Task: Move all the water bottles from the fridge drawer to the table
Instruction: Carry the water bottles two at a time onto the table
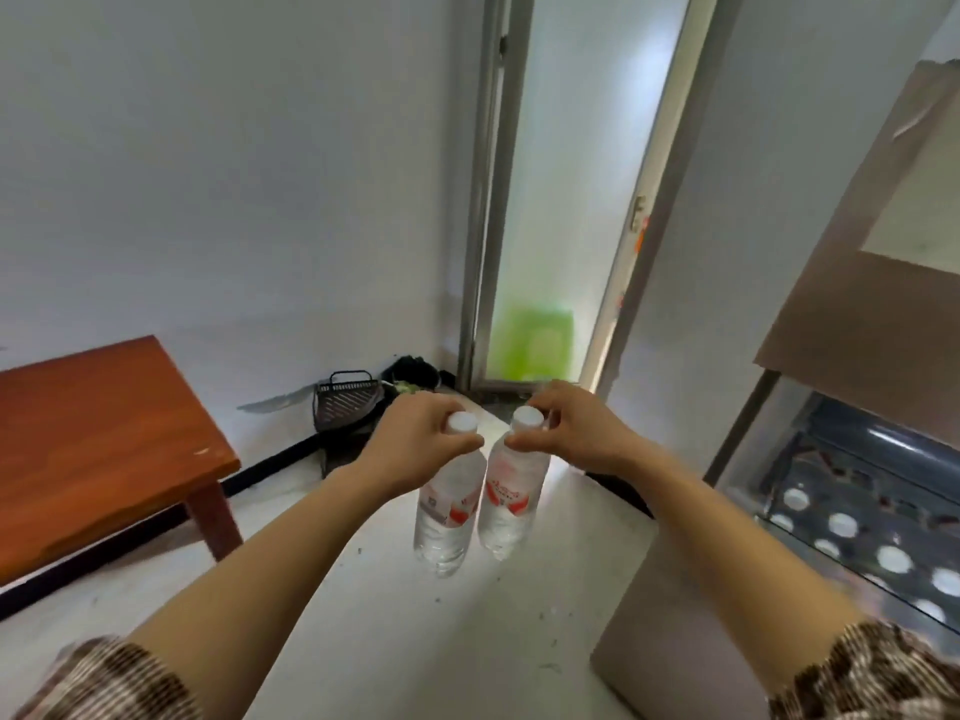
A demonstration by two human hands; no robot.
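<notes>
Carrying step: the left hand [421,433] pinches the left bottle [447,517] by its neck, the right hand [571,433] the right bottle [511,506]. Both hang right of the table [93,433]. Next, probably: turn left and stand them there.

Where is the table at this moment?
In the head view the table stands at the left edge by the wall, left of the left hand, with the black basket to its right.
</notes>
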